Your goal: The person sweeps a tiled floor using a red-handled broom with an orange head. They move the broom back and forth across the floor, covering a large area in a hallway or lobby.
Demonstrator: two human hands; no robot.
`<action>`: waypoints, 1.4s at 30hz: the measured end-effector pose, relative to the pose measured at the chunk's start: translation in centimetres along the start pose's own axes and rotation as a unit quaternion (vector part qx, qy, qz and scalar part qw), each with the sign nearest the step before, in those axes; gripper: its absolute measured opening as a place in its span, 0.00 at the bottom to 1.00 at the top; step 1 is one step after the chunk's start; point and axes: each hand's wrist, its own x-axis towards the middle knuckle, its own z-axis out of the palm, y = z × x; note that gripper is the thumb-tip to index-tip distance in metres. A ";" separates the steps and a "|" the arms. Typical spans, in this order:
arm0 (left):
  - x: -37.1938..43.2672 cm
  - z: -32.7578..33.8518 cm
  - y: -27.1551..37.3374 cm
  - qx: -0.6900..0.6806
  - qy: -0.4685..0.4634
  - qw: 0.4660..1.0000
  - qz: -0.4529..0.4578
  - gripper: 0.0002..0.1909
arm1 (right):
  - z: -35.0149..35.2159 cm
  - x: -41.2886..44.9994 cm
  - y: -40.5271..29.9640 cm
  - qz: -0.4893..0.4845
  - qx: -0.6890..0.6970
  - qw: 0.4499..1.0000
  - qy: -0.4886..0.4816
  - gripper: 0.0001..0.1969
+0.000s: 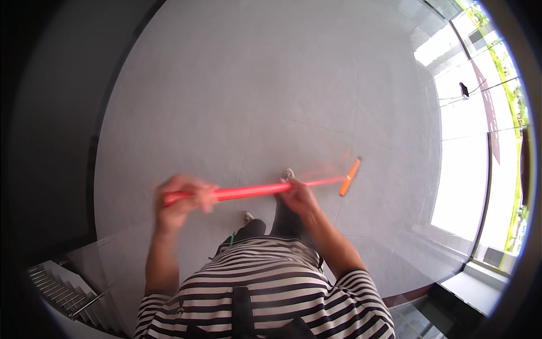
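Observation:
A long red pole point(250, 191) slants across in front of my body, and its far end meets a narrow orange crosspiece point(350, 177) low over the floor. Whether this head is a brush, a mop or a squeegee cannot be told. My left hand point(180, 201), blurred by motion, is wrapped around the pole near its thick top end. Further down the pole, my right hand point(300, 195) grips it with the thumb lying along the top. The orange head lies to the right of my shoes.
Grey tiled floor point(254, 84) spreads ahead of my feet. A dark wall or panel point(55, 140) borders it on the left, with a staircase point(63, 288) at the lower left. Bright glass panes point(461, 178) run along the right. One shoe point(288, 173) is close to the pole.

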 end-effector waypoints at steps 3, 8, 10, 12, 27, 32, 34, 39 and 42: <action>5.3 5.0 -8.9 -0.063 -0.093 0.983 -0.148 0.09 | -11.2 3.4 -8.3 0.001 0.067 0.993 0.098 0.08; 14.8 16.9 -19.4 -0.085 -0.159 0.961 -0.210 0.11 | -23.3 7.6 -21.9 -0.149 0.116 0.951 0.246 0.08; 18.5 19.7 -20.3 -0.056 -0.167 0.962 -0.211 0.09 | -22.8 8.9 -25.6 -0.137 0.119 0.952 0.247 0.09; 23.0 20.3 -18.7 -0.025 -0.155 0.969 -0.191 0.08 | -20.8 11.8 -29.0 -0.115 0.091 0.970 0.192 0.08; 30.7 11.4 9.2 0.448 0.135 0.877 0.111 0.05 | 31.7 26.4 -8.5 0.321 0.003 0.908 -0.271 0.02; 27.5 9.2 14.0 0.365 0.053 0.861 0.350 0.05 | 36.1 15.3 -10.3 0.367 -0.005 0.876 -0.313 0.03; 27.3 6.8 15.6 0.272 0.047 0.880 0.388 0.05 | 34.8 12.9 -12.9 0.325 -0.021 0.911 -0.254 0.05; 30.3 0.9 7.1 -0.059 0.149 0.983 0.085 0.06 | 23.8 16.0 -19.1 0.245 -0.004 0.966 -0.088 0.05; 32.4 1.5 -2.2 -0.035 0.166 0.968 -0.186 0.06 | 11.8 21.8 -24.0 0.239 -0.001 0.971 0.029 0.05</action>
